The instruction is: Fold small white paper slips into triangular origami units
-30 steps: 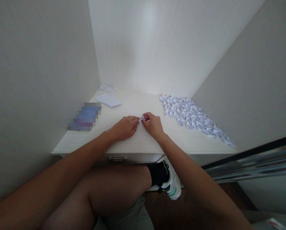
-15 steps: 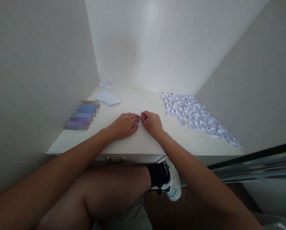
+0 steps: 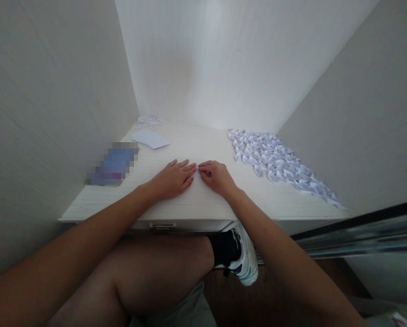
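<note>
My left hand (image 3: 175,178) lies flat on the white desk, fingers spread, its fingertips on a small white paper piece (image 3: 196,173). Most of that piece is hidden under the fingers. Close by on the right, my right hand (image 3: 217,178) pinches the paper's edge between thumb and fingers. Beyond my right hand spreads a heap of small folded white papers (image 3: 268,156). Flat white sheets (image 3: 150,138) rest past my left hand, toward the back.
At the left, a blurred-out flat object (image 3: 112,165) lies by the side wall. Thin paper strips (image 3: 149,120) sit in the back left corner. Panels enclose the desk (image 3: 176,210) on three sides. Below its front edge are a drawer handle (image 3: 162,225) and a shoe (image 3: 247,259).
My left hand has flattened, its fingers more spread. My right hand's fingers have closed together and moved slightly down. The whole view has shifted a little.
</note>
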A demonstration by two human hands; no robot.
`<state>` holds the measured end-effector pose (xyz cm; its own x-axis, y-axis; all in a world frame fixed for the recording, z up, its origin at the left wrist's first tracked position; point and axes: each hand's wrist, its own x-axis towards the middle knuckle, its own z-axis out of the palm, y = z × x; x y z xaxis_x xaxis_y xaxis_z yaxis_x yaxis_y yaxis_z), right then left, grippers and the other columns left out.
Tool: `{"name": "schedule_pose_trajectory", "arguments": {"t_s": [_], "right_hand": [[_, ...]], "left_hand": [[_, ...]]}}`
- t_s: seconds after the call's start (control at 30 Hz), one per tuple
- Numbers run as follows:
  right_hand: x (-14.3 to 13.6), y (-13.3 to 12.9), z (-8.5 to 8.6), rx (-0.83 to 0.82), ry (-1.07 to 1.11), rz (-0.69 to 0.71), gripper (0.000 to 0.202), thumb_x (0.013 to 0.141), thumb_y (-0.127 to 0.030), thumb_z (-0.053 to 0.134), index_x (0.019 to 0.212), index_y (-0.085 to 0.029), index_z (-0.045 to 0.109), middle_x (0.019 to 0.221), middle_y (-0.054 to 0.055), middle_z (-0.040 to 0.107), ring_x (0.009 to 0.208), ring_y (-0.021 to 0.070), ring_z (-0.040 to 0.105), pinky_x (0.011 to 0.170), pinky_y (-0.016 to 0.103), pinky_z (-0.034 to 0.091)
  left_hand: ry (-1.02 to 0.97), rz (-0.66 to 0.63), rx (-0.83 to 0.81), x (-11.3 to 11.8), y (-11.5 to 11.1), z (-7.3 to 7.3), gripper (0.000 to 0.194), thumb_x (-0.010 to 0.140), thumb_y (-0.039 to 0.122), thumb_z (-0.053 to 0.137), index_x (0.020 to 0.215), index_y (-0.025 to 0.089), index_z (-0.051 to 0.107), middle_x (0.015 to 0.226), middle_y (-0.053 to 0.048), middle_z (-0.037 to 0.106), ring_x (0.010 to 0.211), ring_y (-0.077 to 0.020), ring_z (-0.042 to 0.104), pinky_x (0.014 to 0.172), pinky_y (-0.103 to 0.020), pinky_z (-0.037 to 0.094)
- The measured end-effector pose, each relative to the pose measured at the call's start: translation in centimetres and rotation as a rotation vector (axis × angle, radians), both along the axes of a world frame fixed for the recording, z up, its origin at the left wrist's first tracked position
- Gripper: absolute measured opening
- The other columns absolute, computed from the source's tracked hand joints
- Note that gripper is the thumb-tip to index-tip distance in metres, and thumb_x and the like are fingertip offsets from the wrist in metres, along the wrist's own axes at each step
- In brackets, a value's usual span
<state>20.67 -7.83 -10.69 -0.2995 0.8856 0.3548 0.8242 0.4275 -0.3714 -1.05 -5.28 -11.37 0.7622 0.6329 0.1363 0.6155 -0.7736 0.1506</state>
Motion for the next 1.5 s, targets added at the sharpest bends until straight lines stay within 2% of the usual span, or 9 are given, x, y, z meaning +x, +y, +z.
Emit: {"name": "schedule_pose_trajectory", "arguments": {"t_s": [0.17, 0.43, 0.67, 0.93, 1.07, 1.13, 1.3, 1.5], "right_hand": [[0.0, -0.1, 0.1, 0.005, 0.018, 0.030, 0.027, 0.096, -0.012, 0.065, 0.110, -0.022, 0.086, 0.120, 0.009, 0.083, 0.113, 0.0225, 0.075, 0.105, 0.037, 0.056], [-0.3, -0.3, 0.5, -0.003, -0.013, 0.027, 0.027, 0.098, -0.013, 0.063, 0.110, -0.020, 0.086, 0.120, 0.009, 0.083, 0.113, 0.0236, 0.076, 0.107, 0.038, 0.056], [-0.5, -0.4, 0.8, -0.020, -0.004, 0.018, 0.028, 0.096, -0.011, 0.063, 0.106, -0.022, 0.086, 0.120, 0.007, 0.083, 0.112, 0.0221, 0.077, 0.106, 0.038, 0.057], [-0.5, -0.3, 0.7, -0.028, 0.024, 0.008, 0.028, 0.092, -0.010, 0.066, 0.102, -0.025, 0.087, 0.118, 0.003, 0.084, 0.110, 0.0222, 0.077, 0.106, 0.039, 0.057], [-0.4, -0.2, 0.6, -0.035, 0.038, 0.011, 0.026, 0.091, -0.009, 0.067, 0.101, -0.023, 0.086, 0.116, 0.005, 0.084, 0.108, 0.0224, 0.077, 0.104, 0.038, 0.057], [-0.5, -0.3, 0.7, -0.031, 0.038, 0.004, 0.026, 0.091, -0.009, 0.066, 0.106, -0.020, 0.084, 0.118, 0.007, 0.083, 0.109, 0.0229, 0.076, 0.104, 0.037, 0.056], [-1.3, -0.9, 1.2, -0.055, -0.082, -0.016, 0.038, 0.096, -0.018, 0.065, 0.134, -0.015, 0.071, 0.132, 0.015, 0.078, 0.123, 0.0275, 0.070, 0.109, 0.042, 0.050], [-2.0, -1.7, 1.6, -0.081, -0.271, -0.011, 0.046, 0.102, -0.022, 0.055, 0.147, -0.014, 0.060, 0.141, 0.017, 0.073, 0.134, 0.0312, 0.065, 0.114, 0.049, 0.041]], "left_hand": [[0.060, 0.010, -0.048, 0.0, -0.3, 0.4, 0.062, 0.112, 0.038, 0.027, 0.167, 0.014, 0.041, 0.175, -0.013, 0.036, 0.166, -0.0358, 0.027, 0.132, -0.065, 0.022], [0.119, 0.002, -0.061, 0.0, -0.6, 0.9, 0.065, 0.111, 0.037, 0.025, 0.169, 0.010, 0.034, 0.177, -0.015, 0.030, 0.167, -0.0353, 0.021, 0.132, -0.068, 0.015], [0.106, -0.008, -0.062, 0.0, -0.5, 0.7, 0.066, 0.111, 0.038, 0.023, 0.170, 0.008, 0.030, 0.177, -0.016, 0.029, 0.168, -0.0340, 0.021, 0.133, -0.067, 0.015], [0.092, -0.025, -0.055, -0.2, -0.2, 0.4, 0.064, 0.112, 0.040, 0.024, 0.170, 0.015, 0.033, 0.177, -0.016, 0.030, 0.167, -0.0336, 0.023, 0.132, -0.065, 0.017], [0.095, -0.016, -0.069, -0.2, -0.3, 0.6, 0.062, 0.112, 0.038, 0.024, 0.170, 0.018, 0.034, 0.177, -0.014, 0.030, 0.167, -0.0339, 0.023, 0.132, -0.067, 0.018], [0.102, -0.011, -0.078, -0.2, -0.4, 0.8, 0.062, 0.112, 0.038, 0.024, 0.170, 0.017, 0.034, 0.177, -0.014, 0.028, 0.167, -0.0357, 0.022, 0.131, -0.069, 0.018], [0.086, -0.015, -0.079, -0.1, -0.4, 1.1, 0.060, 0.112, 0.041, 0.026, 0.166, 0.020, 0.043, 0.176, -0.010, 0.034, 0.165, -0.0424, 0.025, 0.127, -0.077, 0.019], [0.116, 0.031, -0.040, 0.4, -0.6, 1.4, 0.061, 0.111, 0.043, 0.032, 0.167, 0.019, 0.041, 0.171, -0.014, 0.044, 0.163, -0.0434, 0.031, 0.128, -0.076, 0.017]]}}
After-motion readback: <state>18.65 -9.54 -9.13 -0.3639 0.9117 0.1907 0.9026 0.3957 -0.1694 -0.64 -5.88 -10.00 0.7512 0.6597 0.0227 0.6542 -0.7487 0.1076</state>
